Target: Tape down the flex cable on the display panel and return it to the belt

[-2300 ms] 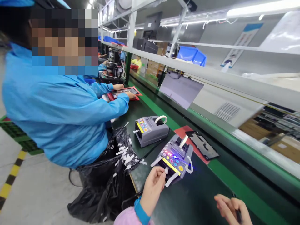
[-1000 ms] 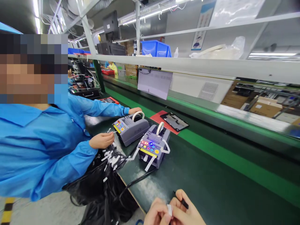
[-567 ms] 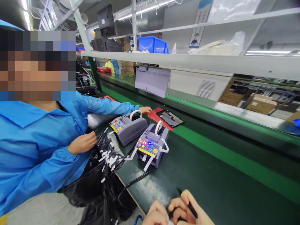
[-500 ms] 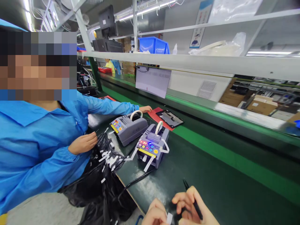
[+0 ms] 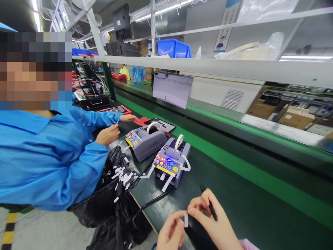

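A small white tape strip (image 5: 186, 219) is pinched between the fingertips of my left hand (image 5: 170, 233) and my right hand (image 5: 214, 225), low at the near edge of the green belt. My right hand also grips black tweezers (image 5: 208, 205), tips pointing up and away. Just beyond my hands stands a grey tape dispenser (image 5: 172, 162) with coloured buttons, lit lights and loose strips hanging from its front.
A second grey tape dispenser (image 5: 145, 138) stands further left. A co-worker in a blue coat (image 5: 52, 156) sits at left, hands by a red tray (image 5: 145, 121). A black rubbish bag (image 5: 114, 205) with stuck tape bits hangs off the table edge. The green conveyor (image 5: 234, 166) runs rightward.
My left hand took a strip from the near dispenser and brought it to my right hand; both hands have risen into view. The co-worker pulled the red tray leftward along the belt.
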`<state>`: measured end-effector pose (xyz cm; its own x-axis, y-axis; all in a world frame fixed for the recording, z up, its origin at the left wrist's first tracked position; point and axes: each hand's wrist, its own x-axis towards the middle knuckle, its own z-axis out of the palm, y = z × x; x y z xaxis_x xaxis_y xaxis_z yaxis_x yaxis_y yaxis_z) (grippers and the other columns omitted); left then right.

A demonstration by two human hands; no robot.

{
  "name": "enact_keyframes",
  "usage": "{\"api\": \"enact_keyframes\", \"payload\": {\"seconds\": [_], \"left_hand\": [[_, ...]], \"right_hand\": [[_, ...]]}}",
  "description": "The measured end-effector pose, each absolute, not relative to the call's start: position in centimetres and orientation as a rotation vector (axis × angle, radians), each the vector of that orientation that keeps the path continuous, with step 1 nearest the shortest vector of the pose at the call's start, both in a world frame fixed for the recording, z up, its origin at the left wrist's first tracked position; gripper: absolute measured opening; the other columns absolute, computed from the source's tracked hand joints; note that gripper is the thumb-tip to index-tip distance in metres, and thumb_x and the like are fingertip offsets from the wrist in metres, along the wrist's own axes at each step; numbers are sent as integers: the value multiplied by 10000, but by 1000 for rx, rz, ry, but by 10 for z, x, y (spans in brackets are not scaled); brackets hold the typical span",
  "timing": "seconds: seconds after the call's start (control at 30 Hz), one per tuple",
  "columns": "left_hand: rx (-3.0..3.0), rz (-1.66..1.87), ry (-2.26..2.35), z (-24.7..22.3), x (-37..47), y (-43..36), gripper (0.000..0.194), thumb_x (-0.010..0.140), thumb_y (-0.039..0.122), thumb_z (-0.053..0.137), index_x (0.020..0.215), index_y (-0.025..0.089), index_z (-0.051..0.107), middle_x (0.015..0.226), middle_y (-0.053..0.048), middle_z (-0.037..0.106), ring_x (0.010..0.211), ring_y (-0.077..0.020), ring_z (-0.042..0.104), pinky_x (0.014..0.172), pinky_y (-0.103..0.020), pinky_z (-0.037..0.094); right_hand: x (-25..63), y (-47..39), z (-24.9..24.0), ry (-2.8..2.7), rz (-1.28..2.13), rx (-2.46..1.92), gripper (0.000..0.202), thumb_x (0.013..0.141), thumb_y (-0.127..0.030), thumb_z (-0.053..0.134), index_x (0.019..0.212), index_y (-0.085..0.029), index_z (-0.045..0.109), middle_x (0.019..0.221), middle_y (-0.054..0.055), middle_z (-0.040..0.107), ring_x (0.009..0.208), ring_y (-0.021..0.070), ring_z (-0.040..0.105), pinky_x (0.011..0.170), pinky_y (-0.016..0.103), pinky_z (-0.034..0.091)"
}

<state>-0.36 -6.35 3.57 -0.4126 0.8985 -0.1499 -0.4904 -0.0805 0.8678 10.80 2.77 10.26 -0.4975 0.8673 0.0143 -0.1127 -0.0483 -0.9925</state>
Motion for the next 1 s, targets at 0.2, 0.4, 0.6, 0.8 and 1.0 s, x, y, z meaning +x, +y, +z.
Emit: {"api": "enact_keyframes", "payload": {"seconds": [0.2, 0.4, 0.6, 0.8, 1.0], "left_hand": [[294, 1717, 1083, 43, -21, -60, 603, 653, 672, 845, 1001, 202, 697, 639, 81, 351, 556, -83, 328, 494, -199, 261], [247, 1758, 1134, 56, -50, -58, 583, 593, 642, 896, 885, 184, 683, 637, 77, 411, 551, -77, 374, 503, -212, 313], [285, 1798, 1194, 68, -79, -40, 598, 582, 617, 913, 918, 183, 675, 592, 75, 472, 565, -92, 433, 533, -217, 354], [292, 1883, 1196, 74, -81, -18, 625, 575, 624, 908, 945, 190, 652, 625, 80, 492, 550, -83, 427, 515, -210, 369], [297, 1917, 1204, 77, -76, -2, 573, 552, 588, 926, 854, 191, 645, 674, 70, 527, 542, -77, 448, 478, -192, 371]], "right_hand": [[82, 65, 136, -1642, 1460, -796, 450, 809, -349, 758, 735, -280, 320, 737, -31, 744, 708, 180, 598, 705, 307, 403], [66, 84, 149, -1816, 1355, -742, 419, 832, -294, 727, 747, -282, 317, 771, -13, 757, 739, 197, 616, 712, 325, 381], [56, 90, 144, -1835, 1317, -747, 446, 803, -272, 735, 745, -288, 293, 778, -11, 763, 671, 182, 510, 689, 329, 374], [48, 97, 146, -1813, 1260, -830, 449, 685, -200, 758, 768, -285, 325, 842, -42, 693, 633, 161, 442, 649, 318, 366], [52, 86, 149, -1852, 1095, -985, 376, 736, -255, 739, 849, -283, 381, 905, -29, 629, 671, 165, 479, 664, 325, 400]]}}
